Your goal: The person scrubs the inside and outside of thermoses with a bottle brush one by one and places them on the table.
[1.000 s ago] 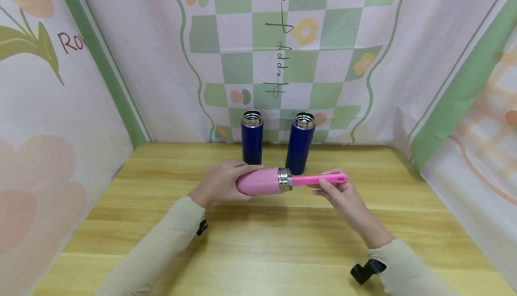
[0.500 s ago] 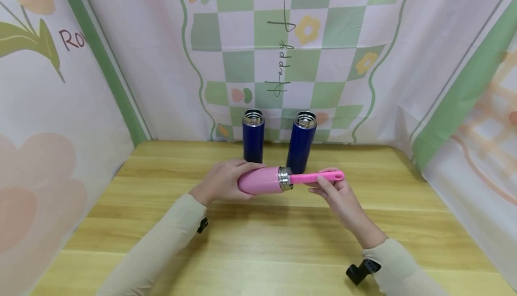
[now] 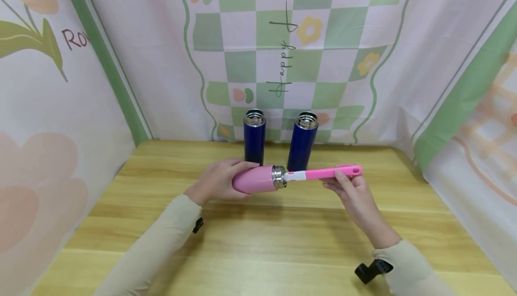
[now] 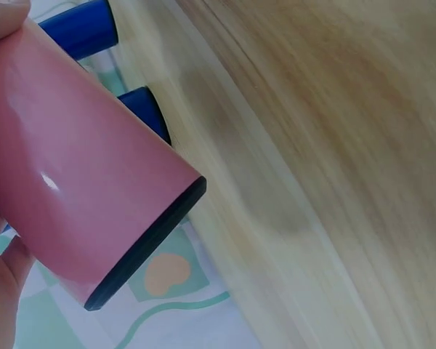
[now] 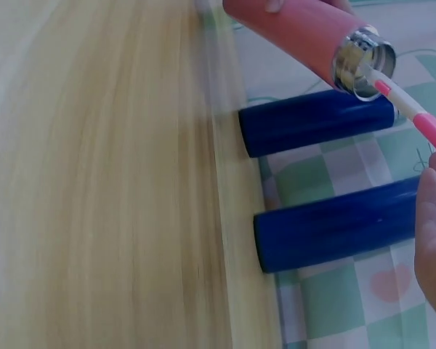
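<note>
My left hand (image 3: pixel 220 179) grips the body of a pink thermos bottle (image 3: pixel 254 180), held on its side above the table with its steel mouth facing right. In the left wrist view the black base of the pink bottle (image 4: pixel 94 167) shows. My right hand (image 3: pixel 353 193) pinches the pink handle of a bottle brush (image 3: pixel 323 172), thumb in front, near the end with the hanging hole. The brush's white neck stands outside the mouth; its head is hidden inside the bottle. The right wrist view shows the brush (image 5: pixel 410 105) entering the steel rim at a slant.
Two dark blue thermos bottles without lids, one on the left (image 3: pixel 254 139) and one on the right (image 3: pixel 302 143), stand upright just behind the hands. A wooden table (image 3: pixel 258 242) spreads below, with a patterned curtain (image 3: pixel 238 31) along its back edge.
My right hand has drawn the brush to the right, so its white neck now shows outside the mouth. The pink bottle has shifted slightly left in my left hand.
</note>
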The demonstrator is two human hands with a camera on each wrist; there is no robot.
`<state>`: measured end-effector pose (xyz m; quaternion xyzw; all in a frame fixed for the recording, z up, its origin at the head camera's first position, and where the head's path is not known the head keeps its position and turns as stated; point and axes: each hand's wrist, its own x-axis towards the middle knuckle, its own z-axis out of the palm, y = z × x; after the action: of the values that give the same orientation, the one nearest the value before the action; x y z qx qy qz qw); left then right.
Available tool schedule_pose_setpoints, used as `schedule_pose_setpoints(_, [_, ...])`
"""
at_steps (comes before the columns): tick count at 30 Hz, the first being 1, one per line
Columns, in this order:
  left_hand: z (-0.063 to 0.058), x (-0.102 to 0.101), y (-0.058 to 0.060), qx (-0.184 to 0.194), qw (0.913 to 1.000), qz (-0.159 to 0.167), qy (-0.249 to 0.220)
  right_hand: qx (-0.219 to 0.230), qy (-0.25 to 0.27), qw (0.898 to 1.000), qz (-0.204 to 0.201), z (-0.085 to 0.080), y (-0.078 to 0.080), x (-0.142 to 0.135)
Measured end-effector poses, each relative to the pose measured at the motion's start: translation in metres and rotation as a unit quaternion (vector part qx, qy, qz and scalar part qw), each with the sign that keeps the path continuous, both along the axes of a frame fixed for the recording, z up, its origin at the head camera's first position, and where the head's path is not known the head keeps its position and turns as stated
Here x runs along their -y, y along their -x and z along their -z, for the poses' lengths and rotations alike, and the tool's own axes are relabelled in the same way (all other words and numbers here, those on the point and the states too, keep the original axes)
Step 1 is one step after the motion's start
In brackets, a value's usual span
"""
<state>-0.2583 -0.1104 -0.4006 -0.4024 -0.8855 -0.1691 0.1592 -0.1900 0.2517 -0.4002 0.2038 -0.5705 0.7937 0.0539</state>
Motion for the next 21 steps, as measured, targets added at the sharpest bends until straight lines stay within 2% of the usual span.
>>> schedule_pose_setpoints(15, [-0.001, 0.0, 0.001, -0.001, 0.9999, -0.007, 0.008, -0.031, 0.02, 0.999, 0.0, -0.011, -0.004, -0.018])
schedule_pose_setpoints(21, [-0.005, 0.0, 0.0, 0.006, 0.9998, -0.006, 0.015, -0.049, 0.034, 0.998, -0.029, -0.012, -0.002, -0.028])
